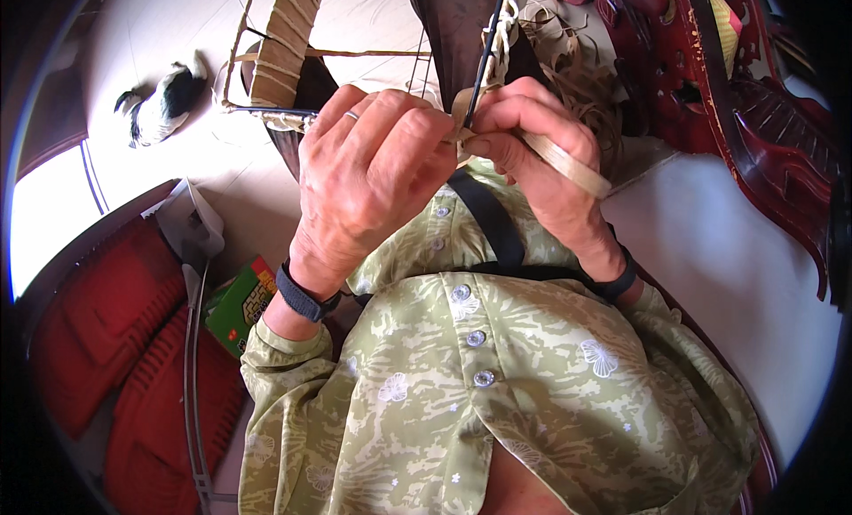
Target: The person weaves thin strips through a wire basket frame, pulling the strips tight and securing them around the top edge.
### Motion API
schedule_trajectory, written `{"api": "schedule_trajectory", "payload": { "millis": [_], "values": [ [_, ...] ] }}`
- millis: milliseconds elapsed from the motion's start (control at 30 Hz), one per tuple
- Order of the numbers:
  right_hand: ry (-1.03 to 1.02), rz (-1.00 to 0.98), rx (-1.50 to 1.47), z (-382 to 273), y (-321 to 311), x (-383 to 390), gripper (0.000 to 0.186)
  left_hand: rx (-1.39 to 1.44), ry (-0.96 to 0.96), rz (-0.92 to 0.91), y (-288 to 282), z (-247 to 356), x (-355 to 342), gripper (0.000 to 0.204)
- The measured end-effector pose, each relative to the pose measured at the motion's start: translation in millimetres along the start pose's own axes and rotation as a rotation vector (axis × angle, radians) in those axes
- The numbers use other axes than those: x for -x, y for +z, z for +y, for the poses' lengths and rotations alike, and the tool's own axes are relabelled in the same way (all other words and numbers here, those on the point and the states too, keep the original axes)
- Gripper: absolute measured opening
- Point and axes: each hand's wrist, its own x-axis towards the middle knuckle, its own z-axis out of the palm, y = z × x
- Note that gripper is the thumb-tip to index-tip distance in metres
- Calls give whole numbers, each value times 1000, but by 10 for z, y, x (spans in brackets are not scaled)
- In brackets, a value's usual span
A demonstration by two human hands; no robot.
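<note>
Both my hands meet at the corner of a thin black metal rod frame (487, 58), above my lap. My left hand (373, 160) is closed, fingers curled and pinching at the corner, where a flat tan strip (564, 165) passes round the rod. With thumb and bent fingers, my right hand (552, 182) grips that strip; a loop of it sticks out beside the knuckles. The strip's end is hidden by my fingers. Pale cord wraps (504, 35) run up the rod above. Farther left, a broad tan band (284, 44) is laced to the same frame.
Loose tan strips (581, 80) lie heaped beyond my right hand. Carved dark-red wooden furniture (754, 133) stands at the right. Red ridged seats or cushions (98, 311) and a green box (241, 306) are at the left. A small black-and-white animal (169, 102) lies on the floor.
</note>
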Motion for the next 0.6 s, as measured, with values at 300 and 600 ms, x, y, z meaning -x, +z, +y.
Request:
{"api": "schedule_trajectory", "payload": {
  "millis": [300,600],
  "values": [
    [168,-105,-26,121,-73,-148,1,-15,-35,-48,-17,-9,-38,26],
    [424,-93,-501,-200,-98,-133,4,1,-81,-95,-30,8,-10,28]
  ]
}}
